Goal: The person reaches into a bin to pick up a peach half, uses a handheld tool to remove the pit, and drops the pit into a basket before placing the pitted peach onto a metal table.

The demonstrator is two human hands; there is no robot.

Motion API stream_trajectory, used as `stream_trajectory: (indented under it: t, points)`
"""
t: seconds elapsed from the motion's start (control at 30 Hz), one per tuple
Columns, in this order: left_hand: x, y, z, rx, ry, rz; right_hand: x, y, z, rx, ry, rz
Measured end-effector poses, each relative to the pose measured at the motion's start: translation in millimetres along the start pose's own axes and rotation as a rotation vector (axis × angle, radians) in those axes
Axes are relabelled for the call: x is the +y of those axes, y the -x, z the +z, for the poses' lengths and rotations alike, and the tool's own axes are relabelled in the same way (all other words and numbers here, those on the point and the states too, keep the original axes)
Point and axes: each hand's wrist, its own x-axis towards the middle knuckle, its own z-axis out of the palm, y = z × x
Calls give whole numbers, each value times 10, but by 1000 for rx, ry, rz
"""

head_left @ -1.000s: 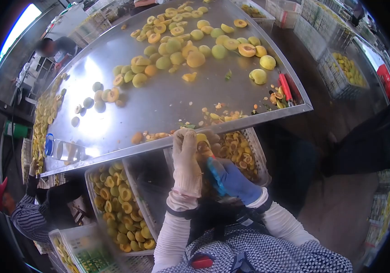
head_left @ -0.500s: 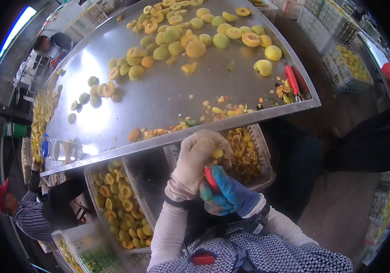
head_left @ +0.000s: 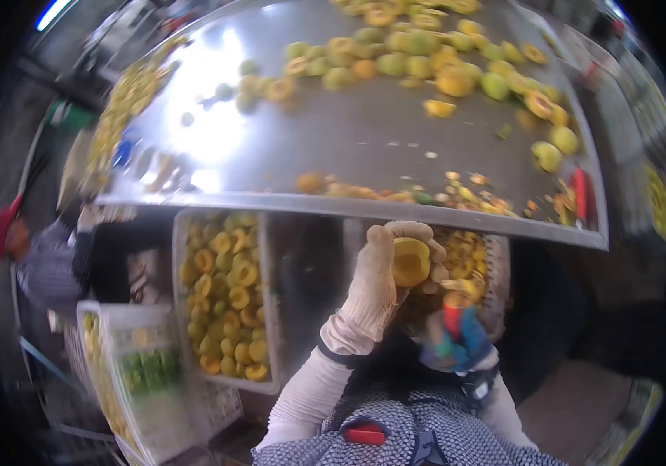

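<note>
My left hand (head_left: 376, 272), in a pale knitted glove, grips a halved yellow peach-like fruit (head_left: 410, 264), its hollowed cut face turned up. To its right and slightly lower, my right hand (head_left: 463, 342) wears a blue glove and is closed around a red-handled tool (head_left: 452, 320). A strip of yellow fruit (head_left: 463, 289) shows at the tool's upper end; motion blur hides the blade. Beneath both hands is a crate (head_left: 497, 283) of cut fruit pieces, partly covered by them.
A metal table (head_left: 325, 147) ahead carries whole and halved fruit, scraps along its near edge, and another red-handled tool (head_left: 580, 194) at the right corner. A crate (head_left: 272, 334) of fruit halves stands left. Beyond it sits a person in a red cap (head_left: 5, 225).
My hands have come apart, the right moving right and down with the tool. The fruit half's cut face now shows in my left hand. The camera view has shifted.
</note>
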Motion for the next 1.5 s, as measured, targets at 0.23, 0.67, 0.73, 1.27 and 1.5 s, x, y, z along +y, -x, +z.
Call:
stream_trajectory:
  t: [0.23,0.67,0.73,1.27,1.5]
  points:
    - [943,796,-1623,710,-689,225,38,-156,-906,673,334,221]
    - [1768,546,-4656,1140,-1994,-256,375,-148,-1498,839,1012,361]
    - [1475,542,-5166,1038,-2250,-213,532,-115,-1741,724,1266,154]
    - [2510,-1083,-1465,556,-1623,524,270,-532,-834,599,1394,229]
    - [2220,-2737,-1514,458,-1870,151,599,-244,-1430,771,1239,82]
